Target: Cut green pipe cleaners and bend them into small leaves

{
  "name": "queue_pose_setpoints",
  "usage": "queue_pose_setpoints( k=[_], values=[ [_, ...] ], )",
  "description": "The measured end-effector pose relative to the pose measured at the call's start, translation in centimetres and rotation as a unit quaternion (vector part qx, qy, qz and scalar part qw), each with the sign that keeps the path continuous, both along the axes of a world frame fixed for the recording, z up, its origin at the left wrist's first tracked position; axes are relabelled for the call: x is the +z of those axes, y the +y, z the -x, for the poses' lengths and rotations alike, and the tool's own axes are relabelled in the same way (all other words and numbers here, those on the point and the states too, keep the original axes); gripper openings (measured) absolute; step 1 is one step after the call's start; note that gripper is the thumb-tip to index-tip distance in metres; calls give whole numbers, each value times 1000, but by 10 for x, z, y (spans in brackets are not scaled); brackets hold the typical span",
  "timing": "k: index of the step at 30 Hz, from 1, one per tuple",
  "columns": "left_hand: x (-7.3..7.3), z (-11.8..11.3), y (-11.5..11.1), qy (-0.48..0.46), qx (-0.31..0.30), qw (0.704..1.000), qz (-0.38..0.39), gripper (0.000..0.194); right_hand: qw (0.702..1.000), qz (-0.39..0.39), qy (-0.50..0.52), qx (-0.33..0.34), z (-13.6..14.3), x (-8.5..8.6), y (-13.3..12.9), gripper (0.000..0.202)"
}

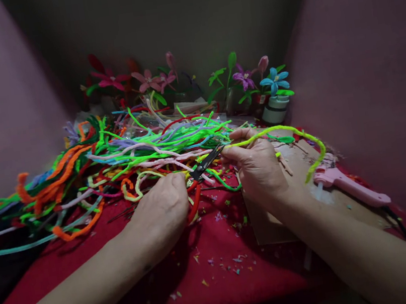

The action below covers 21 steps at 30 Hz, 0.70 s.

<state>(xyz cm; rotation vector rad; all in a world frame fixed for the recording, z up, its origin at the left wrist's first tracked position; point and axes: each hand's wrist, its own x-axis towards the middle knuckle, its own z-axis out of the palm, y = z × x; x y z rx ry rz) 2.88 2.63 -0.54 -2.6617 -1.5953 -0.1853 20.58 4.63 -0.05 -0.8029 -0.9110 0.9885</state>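
Observation:
My left hand (164, 211) is closed around a pair of scissors (208, 163) with dark blades and a red handle partly hidden by my fingers. Their blades point up and right, reaching the fingertips of my right hand (260, 163). Pinched in that right hand is a yellow-green pipe cleaner (299, 130), whose long free part arcs to the right and bends down. Whether the blades are closed on its near end I cannot tell. Behind both hands lies a big heap of pipe cleaners (164, 145) in green, lilac, pink, orange and other colours.
A pink glue gun (353, 185) rests on a cardboard sheet (271, 228) at the right. Pipe-cleaner flowers (274, 81) stand along the back, one in a pale jar (276, 109). Small coloured clippings (238, 258) are scattered over the red tablecloth (194, 295).

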Motion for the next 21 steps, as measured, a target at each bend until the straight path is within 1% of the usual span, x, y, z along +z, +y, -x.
queue_pose_setpoints(
  k=[3,6,13,21],
  values=[
    [0,0,0,-20,3,1000,4,17,1000,2,3,18,0,-2,-1,32],
    [0,2,1,-25,-9,1000,15,12,1000,-2,6,30,0,-3,-1,32],
    [-7,5,2,-64,-19,998,21,7,999,-17,-7,34,1,-4,-1,31],
    [-4,5,1,-71,-23,997,24,11,999,-7,-16,49,-1,-2,0,30]
  ],
)
